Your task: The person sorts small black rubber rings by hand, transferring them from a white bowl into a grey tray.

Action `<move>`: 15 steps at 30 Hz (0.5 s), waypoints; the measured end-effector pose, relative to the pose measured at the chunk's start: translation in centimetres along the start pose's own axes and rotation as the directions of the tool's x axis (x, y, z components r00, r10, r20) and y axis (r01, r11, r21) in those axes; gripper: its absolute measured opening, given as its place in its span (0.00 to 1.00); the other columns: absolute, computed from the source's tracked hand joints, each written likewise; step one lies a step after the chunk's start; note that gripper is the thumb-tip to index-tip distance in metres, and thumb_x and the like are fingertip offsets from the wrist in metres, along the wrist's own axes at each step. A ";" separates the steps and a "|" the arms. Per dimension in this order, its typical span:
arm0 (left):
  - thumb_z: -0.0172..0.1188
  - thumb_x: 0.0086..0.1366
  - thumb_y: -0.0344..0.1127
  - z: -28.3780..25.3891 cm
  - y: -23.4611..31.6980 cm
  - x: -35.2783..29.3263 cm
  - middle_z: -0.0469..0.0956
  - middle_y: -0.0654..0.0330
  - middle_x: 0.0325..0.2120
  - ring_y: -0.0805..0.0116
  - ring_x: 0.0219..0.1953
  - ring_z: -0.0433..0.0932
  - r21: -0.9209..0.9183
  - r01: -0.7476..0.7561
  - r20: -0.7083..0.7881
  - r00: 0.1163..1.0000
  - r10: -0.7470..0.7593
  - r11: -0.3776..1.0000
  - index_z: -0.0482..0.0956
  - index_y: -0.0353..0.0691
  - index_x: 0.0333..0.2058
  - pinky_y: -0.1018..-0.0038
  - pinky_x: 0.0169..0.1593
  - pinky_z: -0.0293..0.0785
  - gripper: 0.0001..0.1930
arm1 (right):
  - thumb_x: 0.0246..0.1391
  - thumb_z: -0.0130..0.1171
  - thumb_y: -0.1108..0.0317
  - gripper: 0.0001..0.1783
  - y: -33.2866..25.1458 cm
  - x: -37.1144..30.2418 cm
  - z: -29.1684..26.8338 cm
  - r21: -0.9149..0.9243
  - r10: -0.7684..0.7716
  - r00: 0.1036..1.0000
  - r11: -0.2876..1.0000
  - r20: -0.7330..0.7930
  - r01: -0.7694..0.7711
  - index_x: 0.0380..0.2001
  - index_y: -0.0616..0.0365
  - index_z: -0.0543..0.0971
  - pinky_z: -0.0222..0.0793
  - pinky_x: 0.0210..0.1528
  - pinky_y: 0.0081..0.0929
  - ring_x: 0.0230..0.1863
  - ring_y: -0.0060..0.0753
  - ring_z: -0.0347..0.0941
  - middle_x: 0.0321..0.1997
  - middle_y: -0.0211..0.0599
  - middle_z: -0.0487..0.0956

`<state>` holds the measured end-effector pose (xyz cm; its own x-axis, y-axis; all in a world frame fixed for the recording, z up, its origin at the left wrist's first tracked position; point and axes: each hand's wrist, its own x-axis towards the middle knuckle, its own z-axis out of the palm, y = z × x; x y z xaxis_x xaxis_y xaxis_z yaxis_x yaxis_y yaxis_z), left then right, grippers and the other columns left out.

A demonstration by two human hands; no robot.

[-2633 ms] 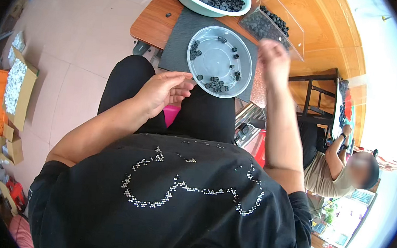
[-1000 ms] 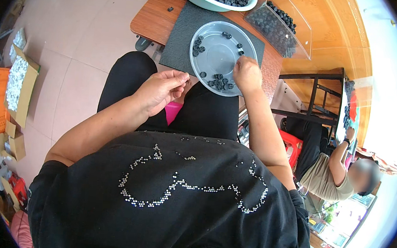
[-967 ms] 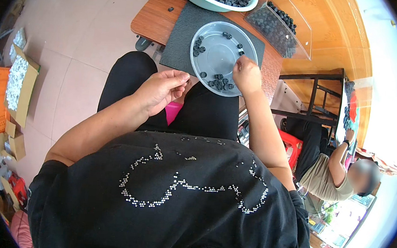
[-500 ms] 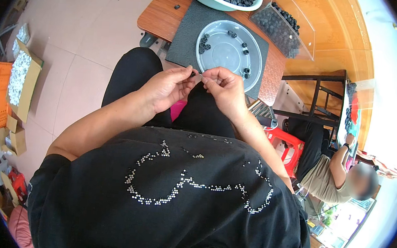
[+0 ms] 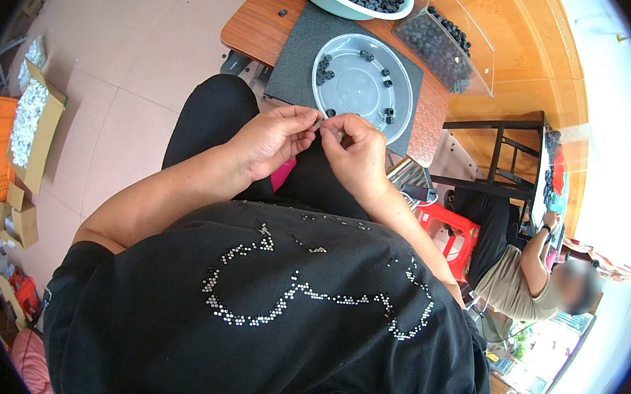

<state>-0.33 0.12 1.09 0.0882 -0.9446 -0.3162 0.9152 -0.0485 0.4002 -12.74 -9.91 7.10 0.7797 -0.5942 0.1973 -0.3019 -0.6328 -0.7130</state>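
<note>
Presently, above the lap, the left hand pinches a small black piece between thumb and fingertips; the right hand has thumb and forefinger against or just beside it, cannot tell whether gripping. Judged by size, the piece is likely light, stiff, easily dropped: best held by its outer edge, fingertips only. Beyond, loose black pieces lie in a translucent round basin; farther, a mint-green tub holds a heap.
</note>
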 end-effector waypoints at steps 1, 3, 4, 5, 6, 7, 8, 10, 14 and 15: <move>0.56 0.65 0.36 0.1 0.0 -0.1 0.75 0.68 0.28 0.80 0.31 0.73 0.001 0.000 0.001 1.000 0.000 1.000 0.77 0.40 0.37 0.83 0.39 0.71 0.07 | 0.43 0.60 0.77 0.02 0.0 -0.1 0.0 -0.003 -0.004 1.000 1.000 -0.001 0.004 0.24 0.61 0.78 0.71 0.27 0.28 0.23 0.36 0.75 0.21 0.40 0.76; 0.56 0.65 0.35 0.2 0.0 -0.1 0.75 0.68 0.28 0.81 0.31 0.73 0.070 -0.005 -0.019 1.000 0.006 0.998 0.77 0.40 0.37 0.84 0.39 0.72 0.07 | 0.42 0.60 0.77 0.02 0.3 -0.2 0.1 -0.007 -0.009 1.000 1.000 -0.003 0.009 0.23 0.61 0.77 0.70 0.27 0.29 0.22 0.36 0.74 0.21 0.40 0.75; 0.56 0.65 0.35 0.2 0.0 -0.1 0.75 0.68 0.28 0.81 0.31 0.73 0.071 -0.005 -0.018 1.000 0.006 0.997 0.77 0.40 0.37 0.84 0.39 0.72 0.07 | 0.43 0.61 0.77 0.02 0.5 -0.3 0.1 -0.010 -0.019 1.000 1.000 0.000 0.019 0.24 0.61 0.78 0.67 0.24 0.23 0.21 0.26 0.72 0.22 0.36 0.76; 0.56 0.65 0.35 0.2 -0.1 -0.1 0.75 0.68 0.27 0.81 0.31 0.73 0.090 -0.007 -0.029 1.000 0.010 0.996 0.78 0.39 0.38 0.84 0.39 0.72 0.07 | 0.45 0.62 0.77 0.03 0.7 -0.4 0.0 -0.014 -0.030 1.000 0.999 0.002 0.030 0.26 0.62 0.79 0.64 0.22 0.17 0.20 0.16 0.69 0.23 0.32 0.77; 0.56 0.65 0.35 0.2 -0.2 -0.1 0.75 0.68 0.27 0.81 0.31 0.73 0.110 -0.009 -0.039 0.999 0.014 0.994 0.78 0.39 0.38 0.84 0.38 0.72 0.08 | 0.45 0.62 0.77 0.03 0.7 -0.4 0.0 -0.015 -0.030 1.000 0.999 0.002 0.030 0.26 0.62 0.79 0.64 0.22 0.17 0.20 0.16 0.69 0.23 0.32 0.77; 0.56 0.65 0.35 0.3 -0.2 -0.2 0.75 0.68 0.27 0.81 0.31 0.73 0.110 -0.010 -0.038 0.999 0.014 0.994 0.78 0.39 0.38 0.84 0.38 0.72 0.08 | 0.45 0.62 0.77 0.02 0.7 -0.4 0.0 -0.028 -0.035 0.999 0.999 0.004 0.035 0.26 0.62 0.79 0.64 0.22 0.17 0.21 0.17 0.69 0.22 0.32 0.77; 0.56 0.65 0.35 0.4 -0.1 -0.2 0.76 0.68 0.28 0.81 0.31 0.73 0.113 -0.007 -0.044 0.999 0.012 0.994 0.78 0.38 0.39 0.84 0.39 0.72 0.08 | 0.45 0.62 0.77 0.02 0.7 -0.5 -0.1 -0.040 -0.039 0.999 0.998 0.005 0.039 0.26 0.62 0.79 0.64 0.22 0.17 0.21 0.17 0.70 0.22 0.32 0.76; 0.56 0.65 0.35 0.4 -0.2 -0.3 0.76 0.68 0.28 0.81 0.31 0.73 0.116 -0.004 -0.049 0.999 0.009 0.993 0.78 0.38 0.39 0.84 0.39 0.72 0.09 | 0.45 0.62 0.77 0.02 0.5 -0.6 -0.1 -0.028 -0.032 0.999 0.999 0.003 0.032 0.25 0.62 0.79 0.64 0.22 0.17 0.21 0.17 0.70 0.22 0.32 0.76; 0.56 0.65 0.35 0.2 -0.5 -0.3 0.76 0.67 0.29 0.80 0.32 0.73 0.073 0.023 0.005 1.000 -0.023 0.997 0.78 0.37 0.39 0.83 0.41 0.72 0.09 | 0.43 0.60 0.77 0.03 0.4 -0.8 0.2 0.014 -0.003 1.000 1.000 -0.002 0.003 0.25 0.60 0.78 0.70 0.26 0.28 0.22 0.35 0.74 0.21 0.40 0.75; 0.56 0.66 0.35 0.2 -0.5 -0.3 0.76 0.67 0.29 0.80 0.32 0.73 0.060 0.024 0.002 1.000 -0.024 0.998 0.78 0.37 0.39 0.83 0.42 0.71 0.09 | 0.43 0.60 0.77 0.03 0.4 -0.8 0.2 0.014 -0.003 1.000 1.000 -0.002 0.003 0.25 0.60 0.78 0.70 0.26 0.28 0.22 0.35 0.74 0.21 0.40 0.75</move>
<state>-0.89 0.33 1.11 0.0652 -0.9437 -0.3243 0.8919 -0.0906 0.4430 -13.37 -9.58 6.55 0.7795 -0.5933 0.2009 -0.2916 -0.6275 -0.7219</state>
